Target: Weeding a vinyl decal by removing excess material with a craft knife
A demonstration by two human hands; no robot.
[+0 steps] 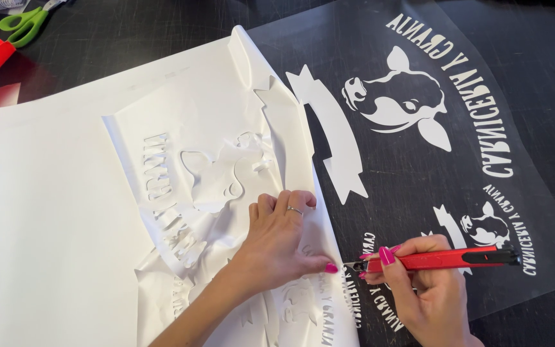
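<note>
Left hand pressed flat, open, on peeled white vinyl sheet; right hand gripped red craft knife, tip low at weeding edge; steady, shallow lifting seemed wise.

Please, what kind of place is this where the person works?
Probably a sign-making or craft workshop. The left hand presses peeled white vinyl sheet, the right hand holds a red craft knife over a clear transfer film with white cut shapes, on a scratched black cutting mat.

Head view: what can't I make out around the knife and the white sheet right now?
- Red craft knife: blade tip too small to see what it touches.
- White vinyl sheet: left hand covers part; bottom edge crops it.
- Right hand: wrist cut off below.
- Green scissors: blades cropped at the top.
</note>
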